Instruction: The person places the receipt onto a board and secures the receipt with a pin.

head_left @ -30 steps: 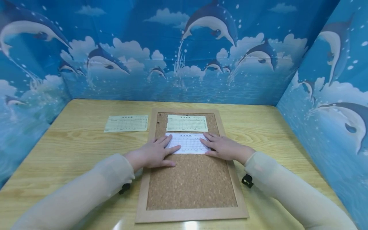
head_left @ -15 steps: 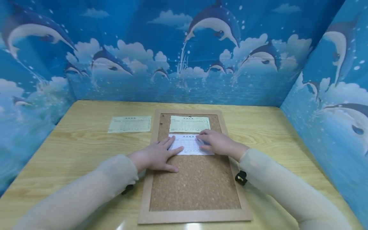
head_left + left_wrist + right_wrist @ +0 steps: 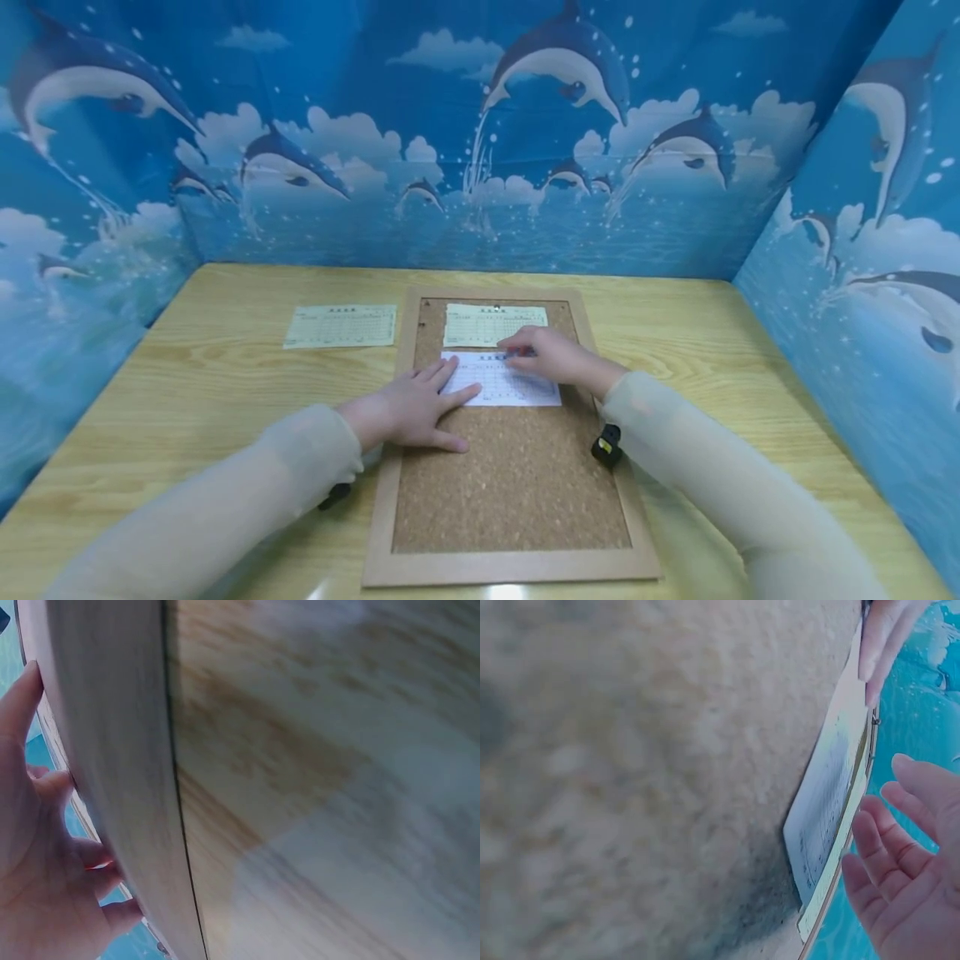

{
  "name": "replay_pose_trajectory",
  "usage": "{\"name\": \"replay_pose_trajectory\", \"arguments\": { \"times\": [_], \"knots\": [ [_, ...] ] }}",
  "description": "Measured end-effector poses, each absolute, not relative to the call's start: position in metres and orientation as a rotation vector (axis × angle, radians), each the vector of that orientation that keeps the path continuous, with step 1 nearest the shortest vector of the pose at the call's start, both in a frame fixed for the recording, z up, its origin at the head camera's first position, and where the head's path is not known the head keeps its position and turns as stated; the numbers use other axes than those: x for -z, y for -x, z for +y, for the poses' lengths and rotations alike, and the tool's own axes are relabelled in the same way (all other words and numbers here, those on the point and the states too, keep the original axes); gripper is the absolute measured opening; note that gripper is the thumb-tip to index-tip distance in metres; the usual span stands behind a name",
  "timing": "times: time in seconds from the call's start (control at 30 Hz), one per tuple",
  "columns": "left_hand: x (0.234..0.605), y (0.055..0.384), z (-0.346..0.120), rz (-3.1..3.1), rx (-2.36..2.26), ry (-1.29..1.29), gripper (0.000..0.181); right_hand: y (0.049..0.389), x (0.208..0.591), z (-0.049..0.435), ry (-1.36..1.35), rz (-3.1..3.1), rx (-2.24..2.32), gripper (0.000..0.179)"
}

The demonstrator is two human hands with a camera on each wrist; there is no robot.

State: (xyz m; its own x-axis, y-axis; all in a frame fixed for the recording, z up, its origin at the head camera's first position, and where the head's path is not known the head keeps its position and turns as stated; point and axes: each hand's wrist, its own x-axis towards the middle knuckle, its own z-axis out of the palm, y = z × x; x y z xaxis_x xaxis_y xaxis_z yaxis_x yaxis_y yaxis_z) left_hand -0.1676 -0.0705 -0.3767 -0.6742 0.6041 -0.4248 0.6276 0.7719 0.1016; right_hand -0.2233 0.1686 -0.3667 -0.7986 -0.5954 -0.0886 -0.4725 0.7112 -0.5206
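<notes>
In the head view, a white printed form slip (image 3: 498, 385) lies across the upper part of a wood-framed cork board (image 3: 510, 492). My left hand (image 3: 416, 408) rests on its left end with fingers spread, thumb on the bare cork. My right hand (image 3: 555, 358) is over the slip's upper right part, fingers loosely bent and tips pointing left, near the lower edge of a pale green form slip (image 3: 480, 325). From the right wrist view, the right palm (image 3: 911, 862) faces the camera and nothing shows between its bent fingers. The left wrist view shows left fingertips at the frame's edge.
A small pin (image 3: 497, 308) sits at the green slip's top edge. Another pale green form slip (image 3: 341, 326) lies on the wooden table (image 3: 247, 375), left of the board. Dark marks show near the cork's upper corners. A dolphin-print cloth (image 3: 450, 225) surrounds the table.
The right hand has come off the white slip's right end and moved left and up towards the slip's top edge, its fingers bending. The left hand stays in place; the head view shifts slightly.
</notes>
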Motion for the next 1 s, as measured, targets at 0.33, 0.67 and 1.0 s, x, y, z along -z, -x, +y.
{"name": "replay_pose_trajectory", "arguments": {
  "times": [0.33, 0.67, 1.0],
  "knots": [
    [0.377, 0.168, -0.069, 2.518, 0.096, -0.923, 0.087, 0.241, 0.369, 0.163, 0.717, 2.626, 0.799, 0.031],
    [0.377, 0.169, -0.069, 2.51, 0.093, -0.912, 0.086, 0.253, 0.369, 0.156, 0.664, 2.557, 0.881, 0.029],
    [0.377, 0.169, -0.069, 2.502, 0.078, -0.91, 0.086, 0.263, 0.367, 0.146, 0.692, 2.517, 0.908, 0.023]
  ]
}}
